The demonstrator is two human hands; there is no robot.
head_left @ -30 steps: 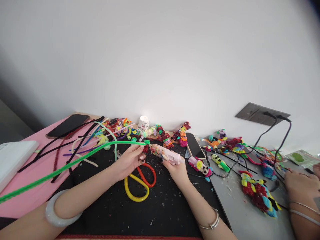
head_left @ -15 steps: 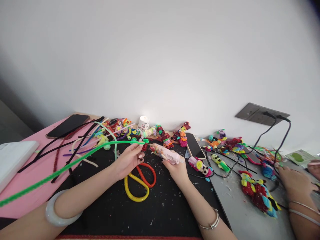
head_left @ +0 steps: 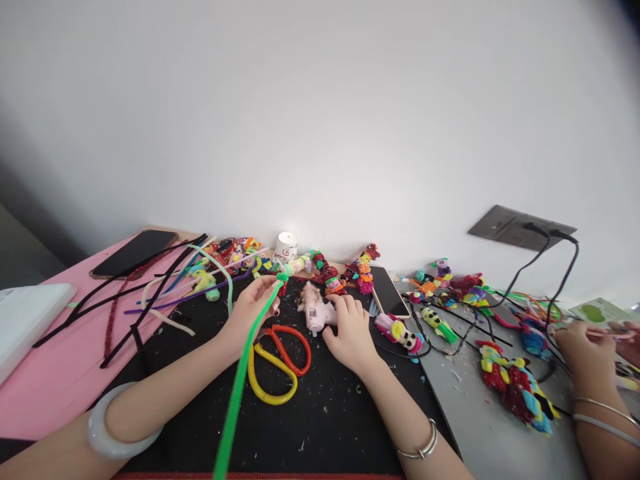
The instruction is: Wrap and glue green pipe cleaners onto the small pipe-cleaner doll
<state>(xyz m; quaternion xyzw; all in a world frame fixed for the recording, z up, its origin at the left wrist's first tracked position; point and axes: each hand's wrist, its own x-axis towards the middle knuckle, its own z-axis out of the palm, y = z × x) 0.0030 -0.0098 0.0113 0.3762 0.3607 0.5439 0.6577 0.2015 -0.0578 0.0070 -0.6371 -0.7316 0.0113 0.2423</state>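
My left hand (head_left: 250, 312) pinches the coiled tip of a long green pipe cleaner (head_left: 239, 393), which runs down along my forearm toward the bottom edge. My right hand (head_left: 350, 328) rests on the black mat (head_left: 320, 420) with its fingers on a pink glue gun (head_left: 316, 313) that stands on the mat. Red and yellow scissors (head_left: 277, 367) lie between my two hands.
Loose pipe cleaners (head_left: 165, 287) and small colourful figures (head_left: 330, 273) crowd the back of the table. Two phones (head_left: 134, 252) (head_left: 389, 291) lie flat. Another person's hands (head_left: 590, 350) work at the right, near cables (head_left: 550, 280) plugged into a wall socket (head_left: 520, 228). A white roll (head_left: 287, 245) stands by the wall.
My right hand has set the glue gun down on the mat. The green pipe cleaner has swung from pointing left to hanging down along my left forearm.
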